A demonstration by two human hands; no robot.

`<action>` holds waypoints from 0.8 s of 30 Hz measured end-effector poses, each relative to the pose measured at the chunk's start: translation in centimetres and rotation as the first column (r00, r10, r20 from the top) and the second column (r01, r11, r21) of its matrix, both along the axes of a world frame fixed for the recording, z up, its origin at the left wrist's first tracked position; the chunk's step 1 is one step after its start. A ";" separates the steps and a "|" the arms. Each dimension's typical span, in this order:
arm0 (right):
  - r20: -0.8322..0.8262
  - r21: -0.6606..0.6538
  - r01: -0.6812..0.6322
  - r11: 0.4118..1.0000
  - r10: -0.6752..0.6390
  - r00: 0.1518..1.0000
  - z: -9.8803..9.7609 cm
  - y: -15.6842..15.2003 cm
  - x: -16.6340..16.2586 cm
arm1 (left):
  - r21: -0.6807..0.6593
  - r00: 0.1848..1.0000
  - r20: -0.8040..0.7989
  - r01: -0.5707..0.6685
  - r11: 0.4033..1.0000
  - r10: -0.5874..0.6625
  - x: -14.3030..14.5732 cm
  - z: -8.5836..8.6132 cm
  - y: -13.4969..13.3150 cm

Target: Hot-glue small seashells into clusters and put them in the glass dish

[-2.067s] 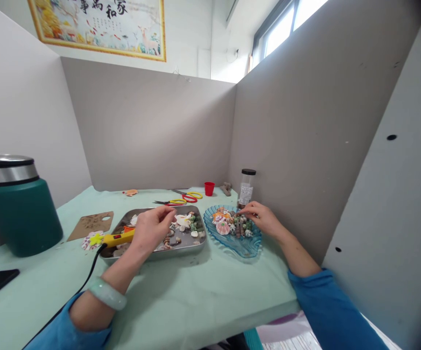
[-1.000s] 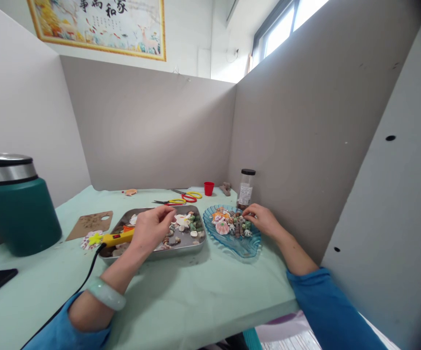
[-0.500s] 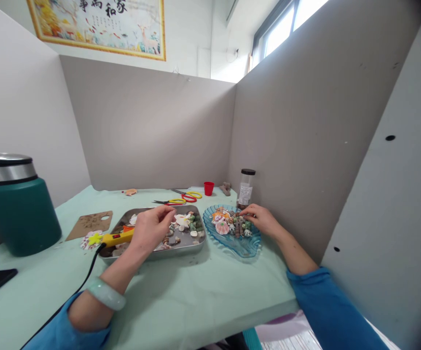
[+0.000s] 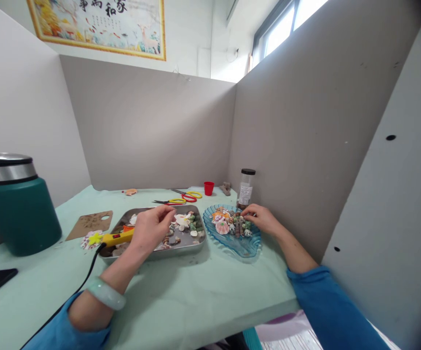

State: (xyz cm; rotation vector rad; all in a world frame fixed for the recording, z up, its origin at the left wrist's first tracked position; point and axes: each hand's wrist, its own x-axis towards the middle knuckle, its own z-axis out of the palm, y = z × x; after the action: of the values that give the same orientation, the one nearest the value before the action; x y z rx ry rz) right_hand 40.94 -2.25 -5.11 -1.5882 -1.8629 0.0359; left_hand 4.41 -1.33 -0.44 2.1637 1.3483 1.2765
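In the head view, the person's left hand [image 4: 154, 228] is poised above a shallow metal tray [image 4: 184, 250], thumb and fingers brought together in a narrow pinch; whether something tiny sits between the fingertips cannot be told. The tray holds a white shell cluster [image 4: 183, 221], green pieces [image 4: 193, 225] and small striped shells. Beside the left wrist, a yellow corded hand tool [image 4: 113, 239] with a red switch lies across the tray's left end, its front part hidden by the hand; its black cord [image 4: 92, 265] runs down over the table. A pale green bangle [image 4: 106, 293] circles the wrist.

The right hand [image 4: 265, 222] reaches to a translucent blue scalloped dish [image 4: 244, 249], standing just to the right of the tray. Its fingertips are close together at the right edge of the heaped shells in the dish; too little shows to tell whether they grip one. A pink scallop-like shell [image 4: 222, 227] lies at the front of the heap.

Behind the dish stands a clear jar [image 4: 245, 189] with a black lid. Farther back are a red cup [image 4: 209, 188] and two pairs of scissors [image 4: 162, 201] with yellow and red handles. Left of the tray lie a brown card [image 4: 86, 227] and a white flower-like ornament [image 4: 86, 240] with a yellow star shape; a green flask [image 4: 19, 216] stands beyond them at the far left.
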 end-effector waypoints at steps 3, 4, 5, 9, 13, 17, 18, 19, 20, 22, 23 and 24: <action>0.003 -0.005 0.012 1.000 -0.012 1.000 0.1 -0.1 -0.1 | 0.000 1.000 -0.003 -0.003 1.000 0.003 0.0 0.1 -0.1; 0.003 -0.007 0.015 1.000 -0.015 1.000 0.1 -0.1 -0.1 | -0.001 1.000 -0.003 -0.005 1.000 0.005 0.0 0.1 -0.1; 0.002 -0.009 0.018 1.000 -0.018 1.000 0.2 -0.1 -0.1 | -0.001 1.000 -0.002 -0.006 1.000 0.006 0.0 0.1 -0.2; -0.010 -0.017 0.038 0.999 -0.038 0.999 0.2 -0.2 -0.2 | 0.000 1.000 0.001 -0.006 1.000 0.006 0.0 0.1 -0.3; -0.015 -0.014 0.040 0.999 -0.040 0.999 0.0 -0.1 -0.2 | 0.004 1.000 -0.003 -0.008 1.000 0.008 0.1 0.1 -0.2; -0.012 -0.001 0.054 0.999 -0.054 0.998 0.1 -0.2 -0.2 | 0.012 1.000 -0.009 -0.009 1.000 0.010 0.1 0.1 -0.1; -0.014 0.008 0.061 0.998 -0.061 0.998 0.2 -0.3 -0.1 | 0.014 1.000 -0.012 -0.010 1.000 0.010 0.0 0.1 -0.1; -0.016 0.016 0.068 0.998 -0.068 0.998 0.2 -0.4 -0.1 | 0.016 1.000 -0.016 -0.011 1.000 0.011 0.0 0.0 -0.1; -0.017 0.024 0.076 0.997 -0.075 0.997 0.3 -0.5 -0.1 | 0.016 1.000 -0.021 -0.011 1.000 0.011 0.0 0.0 -0.2; -0.017 0.034 0.091 0.995 -0.090 0.996 0.5 -0.6 -0.1 | 0.016 0.999 -0.029 -0.013 1.000 0.013 0.0 0.0 -0.2; -0.016 0.035 0.097 0.995 -0.096 0.995 0.5 -0.7 -0.1 | 0.018 0.999 -0.032 -0.015 1.000 0.015 -0.1 0.0 -0.3; -0.016 0.036 0.102 0.994 -0.102 0.995 0.6 -0.7 -0.1 | 0.021 0.999 -0.036 -0.017 1.000 0.018 -0.1 0.1 -0.3</action>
State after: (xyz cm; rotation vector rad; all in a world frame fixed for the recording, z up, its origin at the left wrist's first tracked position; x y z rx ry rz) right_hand 40.89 -2.98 -4.52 -1.6514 -1.7592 -0.0316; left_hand 4.36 -1.63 -0.38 2.2037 1.3767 1.2694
